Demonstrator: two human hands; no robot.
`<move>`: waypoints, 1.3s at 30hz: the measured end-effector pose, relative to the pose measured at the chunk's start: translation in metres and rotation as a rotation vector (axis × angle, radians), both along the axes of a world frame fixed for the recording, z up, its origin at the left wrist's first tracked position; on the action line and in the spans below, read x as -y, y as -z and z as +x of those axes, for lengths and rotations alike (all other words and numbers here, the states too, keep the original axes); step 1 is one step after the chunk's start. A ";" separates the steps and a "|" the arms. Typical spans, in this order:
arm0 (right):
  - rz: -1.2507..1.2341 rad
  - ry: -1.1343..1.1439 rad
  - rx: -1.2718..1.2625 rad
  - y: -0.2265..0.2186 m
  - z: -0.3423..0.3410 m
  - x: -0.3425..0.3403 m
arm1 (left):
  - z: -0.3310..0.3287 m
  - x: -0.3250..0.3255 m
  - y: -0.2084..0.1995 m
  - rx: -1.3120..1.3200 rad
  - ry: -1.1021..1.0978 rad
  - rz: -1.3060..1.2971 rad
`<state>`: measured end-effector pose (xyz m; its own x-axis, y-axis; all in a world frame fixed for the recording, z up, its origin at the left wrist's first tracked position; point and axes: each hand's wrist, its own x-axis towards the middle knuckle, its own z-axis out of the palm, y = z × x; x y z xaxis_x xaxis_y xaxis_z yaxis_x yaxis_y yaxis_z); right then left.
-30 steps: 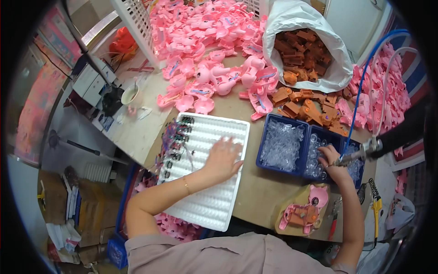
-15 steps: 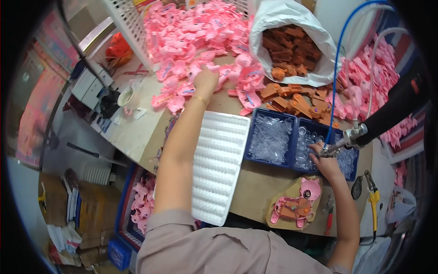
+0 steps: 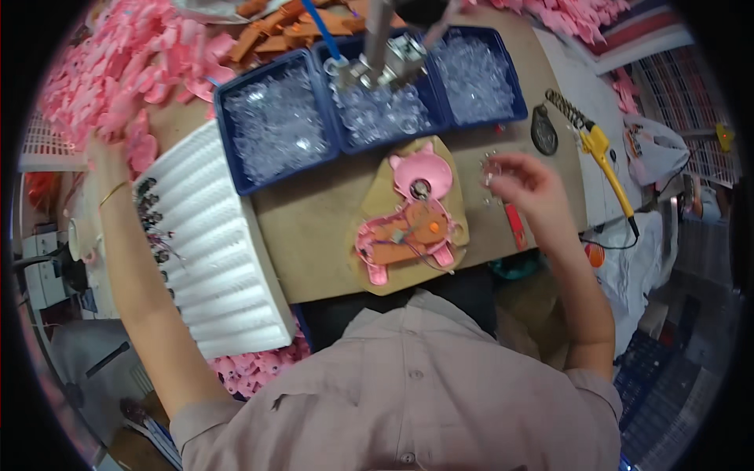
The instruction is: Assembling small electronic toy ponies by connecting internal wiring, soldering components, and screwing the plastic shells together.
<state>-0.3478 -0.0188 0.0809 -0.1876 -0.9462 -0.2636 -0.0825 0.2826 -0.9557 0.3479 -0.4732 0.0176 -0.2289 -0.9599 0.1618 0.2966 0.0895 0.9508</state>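
Note:
A pink animal-shaped toy shell point(image 3: 424, 174) lies face-up in a tan holder point(image 3: 452, 157) in front of me. An orange-brown box point(image 3: 400, 238) with thin wires sits in its body. To its right, my right hand point(image 3: 532, 188) is over a small scatter of tiny shiny pieces point(image 3: 488, 201), with fingers curled and thumb and fingertips close together. Whatever is between them is too small to make out. My left hand point(image 3: 108, 161) is at the far left by the heap of pink shell parts point(image 3: 118, 74); its fingers are blurred and partly hidden.
Blue bins point(image 3: 338, 145) of clear plastic parts stand beyond the shell, under a metal tool with a blue hose point(image 3: 322, 31). A white ridged tray point(image 3: 224, 259) lies left. At right are a red-handled tool point(image 3: 514, 226) and a yellow soldering iron point(image 3: 601, 149).
My view has swung to the right. My right hand has left the clear-parts bin for the tiny shiny pieces. My left hand remains near the pink parts.

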 end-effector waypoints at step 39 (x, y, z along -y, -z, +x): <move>-0.197 -0.473 -0.169 0.010 0.070 -0.020 | -0.419 -0.436 -0.043 0.338 0.091 0.390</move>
<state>-0.2777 0.0017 0.0707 0.2462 -0.9663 -0.0755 -0.3143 -0.0059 -0.9493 -0.0712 -0.0374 0.0607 -0.2922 -0.9077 -0.3011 -0.0422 -0.3023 0.9523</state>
